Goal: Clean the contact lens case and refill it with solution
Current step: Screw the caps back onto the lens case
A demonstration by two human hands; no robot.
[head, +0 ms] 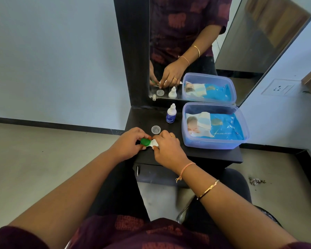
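The contact lens case [152, 143] is white with a green screw cap [145, 142] on its left well. It is held low over the dark dressing shelf [210, 155] between both hands. My left hand [128, 143] grips the green-capped end. My right hand [166, 147] pinches the white right end, whose well I cannot see. A loose clear cap [155, 129] lies on the shelf just behind the hands. The small white solution bottle [171, 114] with a blue label stands upright further back, its tip cap on.
A translucent plastic box [215, 142] holding a blue pack of wet wipes [221, 126] fills the shelf's right side. A mirror [196, 42] in a dark frame stands behind. A drawer handle [137, 171] sits under the shelf edge. A wall socket [279, 88] is at right.
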